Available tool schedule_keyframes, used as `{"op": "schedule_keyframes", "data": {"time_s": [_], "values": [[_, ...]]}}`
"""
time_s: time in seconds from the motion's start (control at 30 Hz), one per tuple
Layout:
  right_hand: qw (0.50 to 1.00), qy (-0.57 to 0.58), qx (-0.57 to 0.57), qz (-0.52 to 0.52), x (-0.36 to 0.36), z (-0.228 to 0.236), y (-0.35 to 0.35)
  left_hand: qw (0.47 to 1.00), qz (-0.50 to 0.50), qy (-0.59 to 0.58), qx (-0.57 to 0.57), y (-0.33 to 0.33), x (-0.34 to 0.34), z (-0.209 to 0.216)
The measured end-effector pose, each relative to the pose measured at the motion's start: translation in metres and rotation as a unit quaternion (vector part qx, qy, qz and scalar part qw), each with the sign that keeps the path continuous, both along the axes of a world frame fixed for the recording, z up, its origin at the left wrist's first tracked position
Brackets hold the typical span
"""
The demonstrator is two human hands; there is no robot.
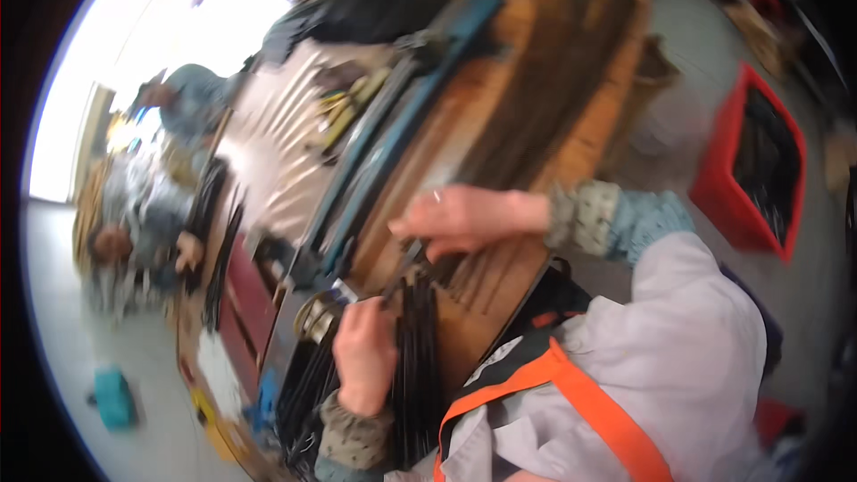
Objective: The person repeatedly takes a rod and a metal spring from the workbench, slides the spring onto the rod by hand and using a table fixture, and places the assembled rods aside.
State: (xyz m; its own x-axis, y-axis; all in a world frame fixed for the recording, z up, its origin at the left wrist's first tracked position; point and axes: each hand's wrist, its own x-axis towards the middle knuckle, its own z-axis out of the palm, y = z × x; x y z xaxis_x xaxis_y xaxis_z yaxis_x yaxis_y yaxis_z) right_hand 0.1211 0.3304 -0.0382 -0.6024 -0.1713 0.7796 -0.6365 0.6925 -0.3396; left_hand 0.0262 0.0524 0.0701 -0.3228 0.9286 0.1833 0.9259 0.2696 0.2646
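Note:
My left hand (366,348) is closed, its fingers curled above a bundle of long black cables (417,339). Ahead and to the right, my right hand (469,219) has its fingers drawn together, with a ring on one. A thin dark piece (406,263) runs between the fingertips of both hands; blur hides its kind. Beside my left hand is a pale coil or spool (317,317). Long dark brown strands (536,94) lie side by side on the wooden bench (589,129) beyond my right hand.
A blue metal bar (415,120) runs lengthwise along the bench, with yellow-handled tools (344,112) left of it. At right, a red bin (732,170) holds black material. Other people (143,245) sit along the left side. A teal object (114,397) is on the floor.

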Motion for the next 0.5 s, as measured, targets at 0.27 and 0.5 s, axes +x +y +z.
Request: {"op": "schedule_keyframes", "data": {"time_s": [0.27, 0.5], "values": [[0.958, -0.122, 0.000, -0.261, 0.047, 0.022, 0.100, 0.992, -0.093, 0.089, -0.011, 0.099, -0.036, 0.028], [0.945, -0.093, 0.004, -0.314, 0.063, 0.020, 0.161, 0.988, -0.132, 0.080, 0.005, 0.136, -0.046, 0.019]]}}
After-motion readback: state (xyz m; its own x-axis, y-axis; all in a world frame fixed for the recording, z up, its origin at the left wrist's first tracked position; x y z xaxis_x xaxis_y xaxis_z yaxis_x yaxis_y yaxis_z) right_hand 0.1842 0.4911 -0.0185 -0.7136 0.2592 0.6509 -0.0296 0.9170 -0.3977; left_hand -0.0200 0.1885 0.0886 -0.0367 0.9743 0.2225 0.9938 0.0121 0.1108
